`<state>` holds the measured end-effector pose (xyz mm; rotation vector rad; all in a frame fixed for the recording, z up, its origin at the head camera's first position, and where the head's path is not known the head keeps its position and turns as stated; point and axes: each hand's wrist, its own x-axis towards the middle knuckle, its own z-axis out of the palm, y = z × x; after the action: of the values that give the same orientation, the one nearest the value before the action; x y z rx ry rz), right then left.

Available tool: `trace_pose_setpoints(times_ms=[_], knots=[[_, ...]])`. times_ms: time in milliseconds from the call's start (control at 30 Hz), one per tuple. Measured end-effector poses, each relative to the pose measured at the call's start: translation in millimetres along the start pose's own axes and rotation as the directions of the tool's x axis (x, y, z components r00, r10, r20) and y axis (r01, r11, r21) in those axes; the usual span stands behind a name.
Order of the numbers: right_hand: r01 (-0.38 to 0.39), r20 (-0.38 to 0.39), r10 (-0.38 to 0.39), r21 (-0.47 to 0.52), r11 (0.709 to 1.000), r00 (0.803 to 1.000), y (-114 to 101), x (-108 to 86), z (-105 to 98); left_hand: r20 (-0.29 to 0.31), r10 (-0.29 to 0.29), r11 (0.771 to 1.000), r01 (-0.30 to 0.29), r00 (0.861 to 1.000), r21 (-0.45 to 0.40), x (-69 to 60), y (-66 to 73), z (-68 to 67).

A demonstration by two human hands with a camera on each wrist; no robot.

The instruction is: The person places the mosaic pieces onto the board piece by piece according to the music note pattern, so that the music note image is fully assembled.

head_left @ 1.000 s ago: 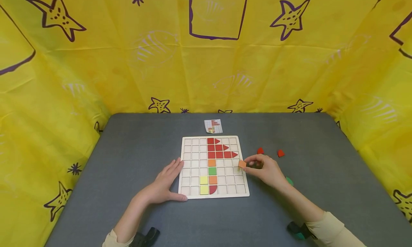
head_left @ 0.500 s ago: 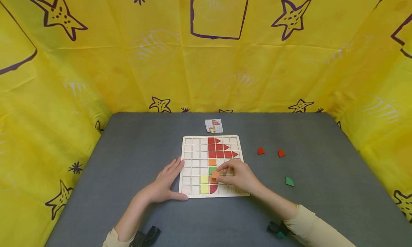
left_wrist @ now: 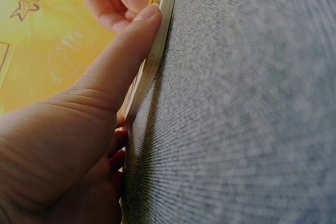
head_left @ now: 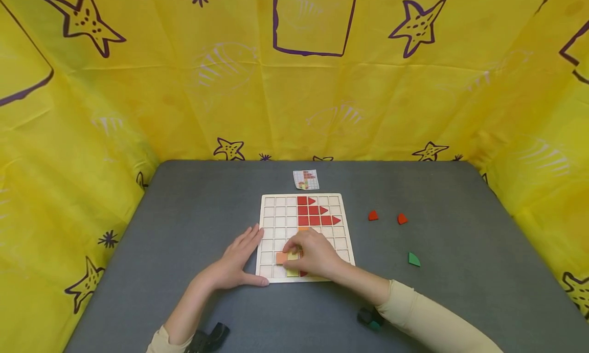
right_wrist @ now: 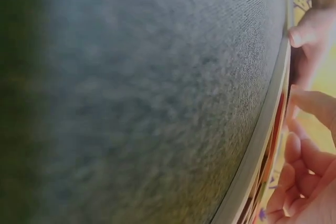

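In the head view a wooden grid board (head_left: 276, 215) lies on the table, with red, orange and yellow tiles set in its cells. My right hand (head_left: 317, 253) reaches over the board and pinches an orange square tile (head_left: 281, 258) between thumb and fingers, just left of a yellow tile (head_left: 292, 272). That hand covers several cells in the board's middle. My left hand (head_left: 236, 258) rests at the board's left edge, fingers straight, thumb at the near left corner. The left wrist view shows the left thumb (left_wrist: 126, 56) against the board's side.
A small printed card (head_left: 306, 179) with a coloured pattern lies behind the board. To the right are two small red pieces, one nearer (head_left: 373, 216) and another red piece (head_left: 402, 219), plus a green quarter-round piece (head_left: 414, 259). Yellow patterned cloth (head_left: 294, 87) surrounds the grey table (head_left: 198, 199).
My right hand has carried the orange tile leftward from the board's right edge, across the grid, to the cell left of the yellow tiles. My left hand has stayed at the board's edge.
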<state>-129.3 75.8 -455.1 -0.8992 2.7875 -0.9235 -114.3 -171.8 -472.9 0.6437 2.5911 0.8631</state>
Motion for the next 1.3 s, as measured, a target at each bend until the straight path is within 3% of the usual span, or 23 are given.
trace_pose_setpoints(times_ms=[167,367,667,933,1200,1300], knots=[[0.0,0.011,0.0,-0.062,0.998,1.0,-2.1,4.9,3.4,0.001,-0.002,1.0,0.002,1.0,-0.004,0.5,-0.9,0.1],[-0.016,0.012,0.016,-0.014,1.0,1.0,1.7,2.1,-0.7,0.006,-0.016,1.0,0.016,1.0,-0.007,0.5,-0.2,0.5],[-0.123,-0.056,0.13,0.114,0.986,0.99,32.1,-33.9,-27.0,0.003,-0.026,1.0,0.026,1.0,-0.003,0.5,1.0,0.4],[-0.257,-0.144,0.27,0.106,0.961,0.952,72.2,-85.9,-59.4,0.005,-0.023,1.0,0.023,1.0,-0.003,-0.4,1.8,-0.6],[-0.402,-0.228,0.401,0.043,0.914,0.887,104.8,-138.1,-90.4,0.001,-0.019,1.0,0.019,1.0,0.002,0.1,1.1,0.0],[-0.435,-0.227,0.428,0.021,0.9,0.875,112.4,-152.2,-100.2,0.0,-0.02,1.0,0.02,1.0,0.002,-0.1,0.7,-0.2]])
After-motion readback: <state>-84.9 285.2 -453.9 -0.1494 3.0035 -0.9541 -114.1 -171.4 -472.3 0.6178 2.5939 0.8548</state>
